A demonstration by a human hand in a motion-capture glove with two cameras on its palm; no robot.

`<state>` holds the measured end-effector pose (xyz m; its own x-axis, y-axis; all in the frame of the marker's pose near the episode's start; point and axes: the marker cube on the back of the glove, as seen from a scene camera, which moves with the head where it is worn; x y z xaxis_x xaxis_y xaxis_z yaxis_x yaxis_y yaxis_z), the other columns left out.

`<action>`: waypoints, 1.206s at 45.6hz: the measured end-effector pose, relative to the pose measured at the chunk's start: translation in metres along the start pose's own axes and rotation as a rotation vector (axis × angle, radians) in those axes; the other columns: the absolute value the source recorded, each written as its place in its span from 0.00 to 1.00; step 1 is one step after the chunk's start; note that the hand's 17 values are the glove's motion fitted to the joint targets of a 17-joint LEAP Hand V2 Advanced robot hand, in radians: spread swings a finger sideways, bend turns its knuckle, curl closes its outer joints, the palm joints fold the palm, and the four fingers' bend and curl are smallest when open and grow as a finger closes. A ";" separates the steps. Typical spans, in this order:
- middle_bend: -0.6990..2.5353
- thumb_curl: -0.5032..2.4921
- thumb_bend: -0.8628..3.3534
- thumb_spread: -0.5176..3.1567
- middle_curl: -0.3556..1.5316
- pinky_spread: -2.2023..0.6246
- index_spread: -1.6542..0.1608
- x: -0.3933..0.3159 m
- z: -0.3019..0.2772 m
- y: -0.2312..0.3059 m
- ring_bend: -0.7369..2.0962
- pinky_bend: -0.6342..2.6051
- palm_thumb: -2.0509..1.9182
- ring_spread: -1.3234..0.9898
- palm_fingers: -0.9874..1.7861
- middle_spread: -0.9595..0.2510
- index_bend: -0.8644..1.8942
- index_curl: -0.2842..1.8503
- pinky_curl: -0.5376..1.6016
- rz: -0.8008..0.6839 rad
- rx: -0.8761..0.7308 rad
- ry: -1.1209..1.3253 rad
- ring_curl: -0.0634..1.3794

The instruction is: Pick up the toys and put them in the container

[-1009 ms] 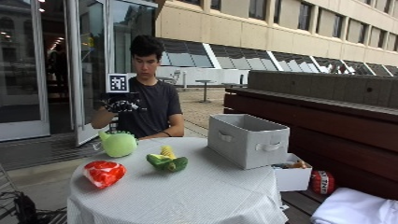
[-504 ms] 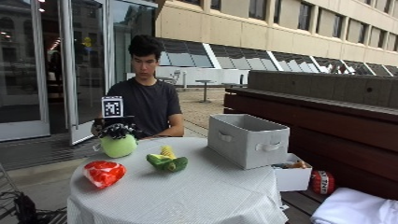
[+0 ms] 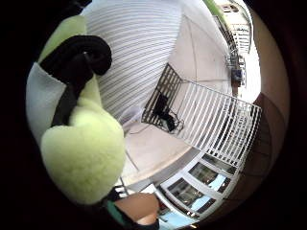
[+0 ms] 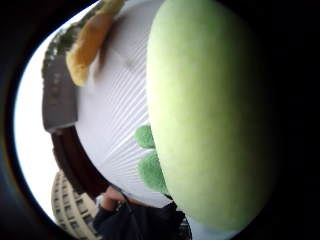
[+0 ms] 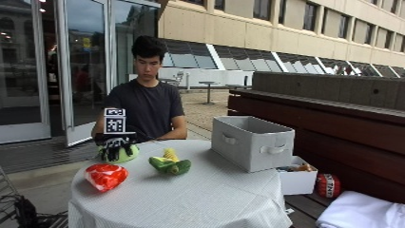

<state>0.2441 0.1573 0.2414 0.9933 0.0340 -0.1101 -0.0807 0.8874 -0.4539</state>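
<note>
My gloved right hand [image 5: 118,147] lies on top of the light green plush ball [image 5: 119,154] at the table's back left, fingers curled down over it. The plush [image 4: 210,110] fills the thumb side palm view and bulges beside my strapped fingers [image 3: 79,55] in the little finger side view [image 3: 84,153]. A red plush toy [image 5: 105,175] lies at the front left. A green and yellow corn toy [image 5: 169,164] lies mid-table. The grey fabric container [image 5: 252,141] stands open at the right.
The round table [image 5: 208,199] has a white ribbed cloth. A small white box [image 5: 297,179] with items and a red ball [image 5: 325,185] sit on the bench to the right. White cloth [image 5: 361,213] lies at the bench's front.
My hand has come down from chest height onto the green plush ball and closed round it. The other toys and the container have not moved.
</note>
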 end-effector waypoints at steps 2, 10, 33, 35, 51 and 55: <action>0.24 0.28 0.27 0.46 0.36 0.66 0.74 0.000 -0.001 0.002 0.48 0.53 0.64 0.37 0.59 0.62 0.36 0.28 0.45 0.012 0.007 0.001 0.31; 0.33 0.32 0.29 0.41 0.41 0.61 0.75 0.000 -0.012 0.000 0.54 0.49 0.71 0.35 0.72 0.54 0.36 0.27 0.43 0.033 0.087 -0.003 0.36; 0.50 0.38 0.31 0.35 0.49 0.60 0.78 -0.004 -0.090 -0.022 0.63 0.41 0.71 0.38 0.81 0.51 0.51 0.37 0.41 0.031 0.295 -0.047 0.40; 0.48 0.38 0.30 0.33 0.49 0.60 0.77 -0.006 -0.111 -0.022 0.63 0.43 0.70 0.38 0.78 0.50 0.51 0.37 0.42 0.035 0.277 -0.050 0.41; 0.45 0.41 0.27 0.28 0.49 0.61 0.74 -0.068 -0.258 -0.028 0.63 0.47 0.68 0.38 0.75 0.46 0.46 0.40 0.44 -0.008 0.411 -0.084 0.41; 0.44 0.42 0.26 0.28 0.50 0.61 0.73 -0.105 -0.297 -0.036 0.63 0.47 0.69 0.38 0.75 0.45 0.46 0.41 0.44 -0.058 0.464 -0.083 0.40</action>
<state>0.1179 -0.0148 0.0070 0.9999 -0.0023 -0.0170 0.0021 0.9999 -0.0118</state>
